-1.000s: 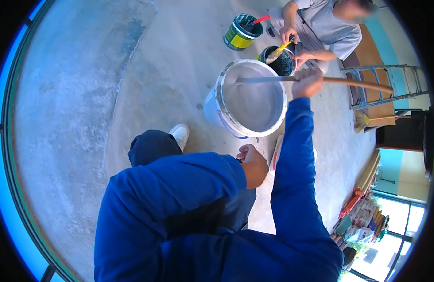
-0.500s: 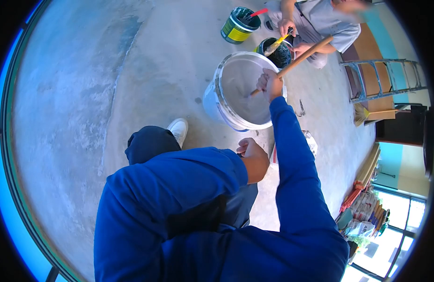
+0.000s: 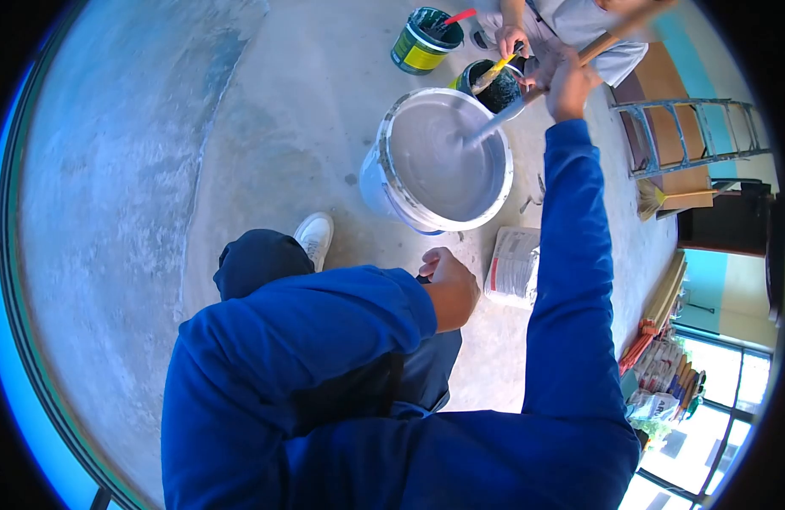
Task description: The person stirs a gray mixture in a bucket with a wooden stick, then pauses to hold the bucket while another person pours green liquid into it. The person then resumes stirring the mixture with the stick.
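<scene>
My right hand (image 3: 571, 83) is wrapped round a long wooden stick (image 3: 613, 36), up and to the right of a large white bucket (image 3: 373, 183). The stick's coated lower end dips into the thick grey mixture (image 3: 439, 166) in the bucket. Below the bucket, my left hand (image 3: 450, 279) is curled near my knee, with a small dark thing partly showing at its fingers, too hidden to name.
A co-worker (image 3: 571, 25) at the top holds a yellow-handled brush (image 3: 498, 71) over a dark bucket (image 3: 471, 75). Left of it stands a green bucket (image 3: 416, 53) with a red handle. A paper bag (image 3: 513, 268), a ladder (image 3: 690, 161) and a broom (image 3: 650, 201) are at the right.
My right hand has moved up and right with the stick, lifting more of its coated end out of the mixture. The paper bag is now in fuller view. My left hand stays curled.
</scene>
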Available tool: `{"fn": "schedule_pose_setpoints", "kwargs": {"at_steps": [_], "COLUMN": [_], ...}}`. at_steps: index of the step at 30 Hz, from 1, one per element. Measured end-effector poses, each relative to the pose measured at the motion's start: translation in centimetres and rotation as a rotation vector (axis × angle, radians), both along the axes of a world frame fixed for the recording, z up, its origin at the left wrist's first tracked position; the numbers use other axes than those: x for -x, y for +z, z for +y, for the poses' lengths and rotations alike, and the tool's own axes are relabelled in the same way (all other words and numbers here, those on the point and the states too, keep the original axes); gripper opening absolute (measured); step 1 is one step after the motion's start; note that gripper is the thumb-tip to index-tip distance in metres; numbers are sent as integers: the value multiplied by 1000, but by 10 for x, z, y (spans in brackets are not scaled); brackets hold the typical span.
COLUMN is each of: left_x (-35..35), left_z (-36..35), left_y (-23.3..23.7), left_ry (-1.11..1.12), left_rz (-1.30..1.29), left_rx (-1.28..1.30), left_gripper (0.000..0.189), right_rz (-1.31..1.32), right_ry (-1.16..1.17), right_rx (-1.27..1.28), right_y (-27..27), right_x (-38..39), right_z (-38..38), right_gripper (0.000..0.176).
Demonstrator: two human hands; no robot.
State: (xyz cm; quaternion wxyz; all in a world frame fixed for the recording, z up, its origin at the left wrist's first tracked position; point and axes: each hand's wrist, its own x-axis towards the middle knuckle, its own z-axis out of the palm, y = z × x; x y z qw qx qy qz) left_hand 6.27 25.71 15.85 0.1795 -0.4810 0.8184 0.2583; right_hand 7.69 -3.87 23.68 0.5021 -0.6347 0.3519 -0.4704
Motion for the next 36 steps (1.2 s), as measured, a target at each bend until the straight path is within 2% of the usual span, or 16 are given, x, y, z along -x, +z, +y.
{"fn": "schedule_pose_setpoints", "kwargs": {"at_steps": [3,4,5,7,8,10,13,17,20,24,28,32,33,35,36], "left_x": [-5,-6,-6,-4,-3,-3,-5,-6,-5,-1,-1,2,2,4,4], "left_z": [-2,-2,-1,-1,0,1,-1,-4,-4,-5,-2,-7,-9,-9,-10], "left_y": [2,4,7,8,7,7,7,0,-1,-2,-7,-6,-6,-5,-5], "left_ry": [-13,-18,-23,-26,-22,-22,-45,-16,-14,-50,-37,-26,-24,-23,-22], "left_rz": [-9,-21,-31,-38,-37,-28,-14,1,7,-22,-1,-4,-10,-21,-26], "left_rx": [-59,-56,-55,-41,-29,-35,-56,-27,-3,-3,31,-29,-53,-50,-49], "left_gripper": [24,25,25,26,26,26,26,26,27,27,27,28,28,28,29], "right_rz": [11,58,110,-20,-41,-128,-97,-194,-221,-249,-339,-420,-340,-389,-367], "right_ry": [-32,-39,-120,-21,-132,-121,-222,-268,-320,-313,-276,-315,-359,-184,-211], "right_rx": [156,125,185,-177,-126,-237,-387,-570,-534,-613,-494,-308,-202,-174,-153], "right_y": [-68,-86,-136,-167,-184,-178,-166,-151,-115,-56,-10,-23,-34,-79,-103], "right_x": [5,9,22,31,42,61,82,92,94,111,106,61,36,12,-1], "right_z": [-8,3,-22,12,8,22,40,74,68,20,2,-1,10,11,10], "right_gripper": [26,24,23,28,31,26,24,31,33,33,31,25,24,25,28]}}
